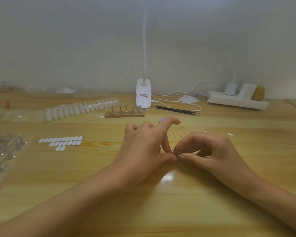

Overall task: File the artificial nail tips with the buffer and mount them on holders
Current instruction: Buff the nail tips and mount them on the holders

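Observation:
My left hand [143,147] and my right hand [205,151] meet at the middle of the wooden table, fingertips together around a small metal holder [172,151], mostly hidden. A bit of purple [161,119], perhaps the buffer, peeks out behind my left hand. A clear strip of nail tips [183,132] lies just beyond my hands. A wooden base with several metal holders [125,112] stands further back. White sticky tabs [61,141] lie in rows at the left.
A long rack of nail tips [80,107] lies at back left, with plastic bags of holders [2,151] at the left edge. A white lamp base [143,95], black tweezers [177,110], a cable and a power strip [237,100] line the back.

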`<state>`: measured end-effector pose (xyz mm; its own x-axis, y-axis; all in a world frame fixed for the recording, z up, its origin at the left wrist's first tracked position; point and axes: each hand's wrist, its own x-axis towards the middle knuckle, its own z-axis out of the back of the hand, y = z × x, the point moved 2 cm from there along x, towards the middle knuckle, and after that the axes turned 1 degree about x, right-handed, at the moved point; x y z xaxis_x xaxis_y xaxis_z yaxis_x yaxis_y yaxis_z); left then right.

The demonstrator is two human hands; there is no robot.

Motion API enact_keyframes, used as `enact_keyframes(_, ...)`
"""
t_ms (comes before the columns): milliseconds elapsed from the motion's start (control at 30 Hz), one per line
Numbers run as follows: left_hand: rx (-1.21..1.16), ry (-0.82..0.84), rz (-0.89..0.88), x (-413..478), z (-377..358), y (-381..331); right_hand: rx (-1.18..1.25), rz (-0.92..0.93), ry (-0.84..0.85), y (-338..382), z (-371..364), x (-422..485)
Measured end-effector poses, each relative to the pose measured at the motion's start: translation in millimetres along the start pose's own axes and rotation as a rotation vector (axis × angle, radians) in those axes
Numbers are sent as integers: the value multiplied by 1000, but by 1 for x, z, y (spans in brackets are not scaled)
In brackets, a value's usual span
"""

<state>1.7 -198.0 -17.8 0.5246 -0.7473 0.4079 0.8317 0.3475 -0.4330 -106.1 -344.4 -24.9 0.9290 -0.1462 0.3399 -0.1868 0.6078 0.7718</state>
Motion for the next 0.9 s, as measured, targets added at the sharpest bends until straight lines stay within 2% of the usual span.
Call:
enact_keyframes(200,54,41,-29,2,6,3,34,-19,-75,4,-4,5)
enact_keyframes(900,-38,128,69,11,3,11,114,-94,-64,2,-15,6)
